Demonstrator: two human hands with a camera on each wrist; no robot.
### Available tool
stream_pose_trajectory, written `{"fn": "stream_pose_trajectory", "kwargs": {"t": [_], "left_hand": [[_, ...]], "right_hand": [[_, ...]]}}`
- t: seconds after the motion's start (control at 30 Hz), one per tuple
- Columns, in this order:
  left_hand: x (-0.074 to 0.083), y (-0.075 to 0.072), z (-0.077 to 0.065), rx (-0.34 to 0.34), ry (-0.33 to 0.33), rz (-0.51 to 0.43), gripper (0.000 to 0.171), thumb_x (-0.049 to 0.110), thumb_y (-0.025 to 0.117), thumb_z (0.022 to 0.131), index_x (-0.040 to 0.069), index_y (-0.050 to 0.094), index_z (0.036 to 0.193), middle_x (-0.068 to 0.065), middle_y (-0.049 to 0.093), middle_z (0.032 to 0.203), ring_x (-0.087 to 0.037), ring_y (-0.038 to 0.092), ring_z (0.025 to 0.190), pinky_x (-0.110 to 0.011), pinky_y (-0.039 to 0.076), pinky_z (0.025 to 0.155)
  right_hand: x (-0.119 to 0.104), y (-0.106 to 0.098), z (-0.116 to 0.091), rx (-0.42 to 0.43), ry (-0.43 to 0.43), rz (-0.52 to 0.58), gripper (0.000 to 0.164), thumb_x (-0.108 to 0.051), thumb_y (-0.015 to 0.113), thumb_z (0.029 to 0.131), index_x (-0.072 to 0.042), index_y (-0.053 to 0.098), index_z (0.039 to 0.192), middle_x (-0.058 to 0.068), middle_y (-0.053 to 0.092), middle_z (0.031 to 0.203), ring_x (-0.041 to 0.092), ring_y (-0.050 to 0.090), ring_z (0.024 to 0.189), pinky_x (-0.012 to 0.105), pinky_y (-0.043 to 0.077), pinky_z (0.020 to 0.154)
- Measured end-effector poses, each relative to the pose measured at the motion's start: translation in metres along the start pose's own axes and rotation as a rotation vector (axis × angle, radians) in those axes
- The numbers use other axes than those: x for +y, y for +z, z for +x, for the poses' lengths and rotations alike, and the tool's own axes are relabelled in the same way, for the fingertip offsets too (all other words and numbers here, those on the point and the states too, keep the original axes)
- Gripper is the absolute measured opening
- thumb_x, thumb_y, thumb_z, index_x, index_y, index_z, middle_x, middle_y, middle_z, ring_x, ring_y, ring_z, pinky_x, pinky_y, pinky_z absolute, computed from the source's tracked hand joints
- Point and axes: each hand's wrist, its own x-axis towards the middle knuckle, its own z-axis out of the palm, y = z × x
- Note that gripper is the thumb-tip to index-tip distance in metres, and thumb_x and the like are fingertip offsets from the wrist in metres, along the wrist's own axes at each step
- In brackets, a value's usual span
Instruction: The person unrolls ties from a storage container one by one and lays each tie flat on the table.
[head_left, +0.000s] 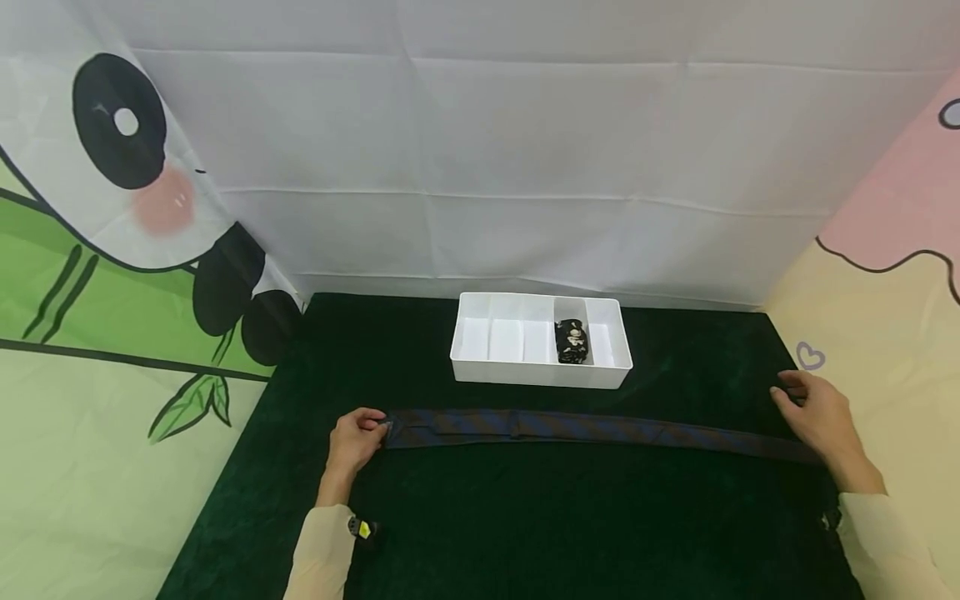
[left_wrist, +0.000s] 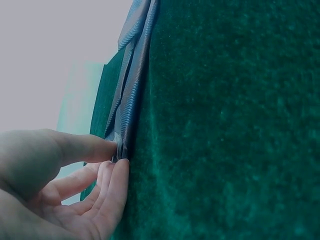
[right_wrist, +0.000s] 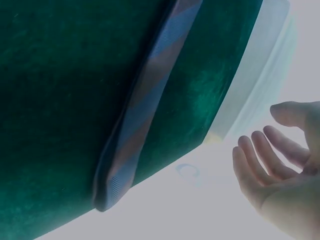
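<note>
While my left hand (head_left: 351, 446) pinches one end of the striped tie (head_left: 570, 427), a light, steady hold should serve best, enough to stop its layers slipping without wrinkling the fabric; a gentle pull would keep the length straight. From that pinch the tie runs rightward across the green cloth (head_left: 570, 508), in front of the white tray (head_left: 540, 373), narrowing towards the cloth's edge. My right hand (head_left: 828, 425) is loose and holds nothing, near the far end but apart from it.
</note>
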Motion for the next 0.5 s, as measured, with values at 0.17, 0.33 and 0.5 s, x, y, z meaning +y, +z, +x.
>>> {"fn": "stream_pose_trajectory", "kwargs": {"t": [0.17,0.33,0.5], "left_hand": [[0.001,0.0,-0.001,-0.004,-0.007,-0.001,0.022,0.006,0.066,0.097,-0.003,0.066,0.117,-0.014,0.062,0.097,-0.015,0.062,0.075,-0.025,0.049,0.063],[0.0,-0.001,-0.001,-0.015,-0.005,0.001,0.023,0.006,0.064,0.098,-0.004,0.065,0.119,-0.015,0.062,0.098,-0.016,0.062,0.077,-0.027,0.049,0.065],[0.0,-0.001,-0.001,-0.015,0.002,0.003,0.023,0.006,0.064,0.098,-0.004,0.065,0.118,-0.014,0.062,0.098,-0.016,0.062,0.076,-0.027,0.049,0.064]], "right_hand": [[-0.01,0.002,0.008,-0.01,-0.016,0.014,0.034,-0.006,0.059,0.101,0.018,0.054,0.125,0.043,0.056,0.117,0.057,0.058,0.101,0.066,0.047,0.084],[-0.018,0.005,0.014,0.001,-0.026,0.023,0.032,-0.005,0.06,0.101,0.017,0.054,0.124,0.042,0.058,0.114,0.055,0.058,0.102,0.065,0.046,0.087],[-0.026,0.007,0.02,0.028,-0.059,0.019,0.028,-0.003,0.062,0.099,0.015,0.058,0.12,0.038,0.062,0.11,0.051,0.061,0.099,0.05,0.05,0.084]]}}
